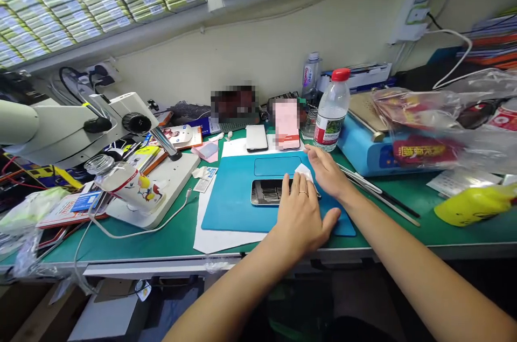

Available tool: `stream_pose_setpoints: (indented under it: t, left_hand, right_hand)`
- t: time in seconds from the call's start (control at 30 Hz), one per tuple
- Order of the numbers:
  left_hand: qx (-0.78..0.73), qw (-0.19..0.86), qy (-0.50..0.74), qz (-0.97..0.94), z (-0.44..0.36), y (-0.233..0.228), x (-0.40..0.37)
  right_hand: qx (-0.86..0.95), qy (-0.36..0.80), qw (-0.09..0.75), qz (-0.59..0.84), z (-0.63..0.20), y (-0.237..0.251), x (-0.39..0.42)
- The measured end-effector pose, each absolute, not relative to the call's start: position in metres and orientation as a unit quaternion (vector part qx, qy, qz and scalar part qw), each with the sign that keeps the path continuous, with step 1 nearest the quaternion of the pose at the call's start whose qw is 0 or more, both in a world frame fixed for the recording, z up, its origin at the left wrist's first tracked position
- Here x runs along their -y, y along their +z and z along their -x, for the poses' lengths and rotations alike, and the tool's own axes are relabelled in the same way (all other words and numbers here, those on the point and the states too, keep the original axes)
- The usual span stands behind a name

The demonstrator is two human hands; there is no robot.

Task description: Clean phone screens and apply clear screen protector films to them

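A smartphone (264, 193) with a dark, reflective face lies on a blue mat (238, 213). My left hand (301, 210) is laid flat over its right part, fingers stretched out, covering that end. Just beyond the fingertips a small white wipe (304, 171) sticks up; whether the left fingers press on it I cannot tell. My right hand (326, 171) is beside it on the right, fingers extended over the mat's edge, the thumb side hidden. A thin phone-shaped outline (278, 166) shows on the mat behind the phone.
Behind the mat are a white phone-like slab (257, 138), a lit phone (286, 124) and a red-capped bottle (332, 110). Tweezers-like tools (379, 194) lie right, near a yellow squeeze bottle (474, 206). Left stand a microscope (64, 132) and a glass jar (129, 183); a white cable (141, 234) trails there.
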State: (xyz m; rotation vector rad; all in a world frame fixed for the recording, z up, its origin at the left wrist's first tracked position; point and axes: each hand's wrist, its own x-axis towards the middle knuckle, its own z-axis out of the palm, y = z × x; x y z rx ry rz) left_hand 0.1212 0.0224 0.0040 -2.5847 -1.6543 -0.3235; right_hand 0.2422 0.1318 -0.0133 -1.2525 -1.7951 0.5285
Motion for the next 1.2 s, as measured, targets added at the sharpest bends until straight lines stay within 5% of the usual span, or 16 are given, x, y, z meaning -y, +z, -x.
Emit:
stream_pose_setpoints:
  t: [0.67,1.2]
  left_hand:
    - [0.566,-0.006,-0.048,0.823,0.010,0.015,0.004]
    - [0.492,0.014,-0.112,0.863,-0.075,0.016,-0.021]
  right_hand:
    - [0.733,0.222,0.383,0.516,-0.240,-0.011,-0.132]
    - [0.741,0.196,0.403,0.499,-0.237,-0.011,-0.135]
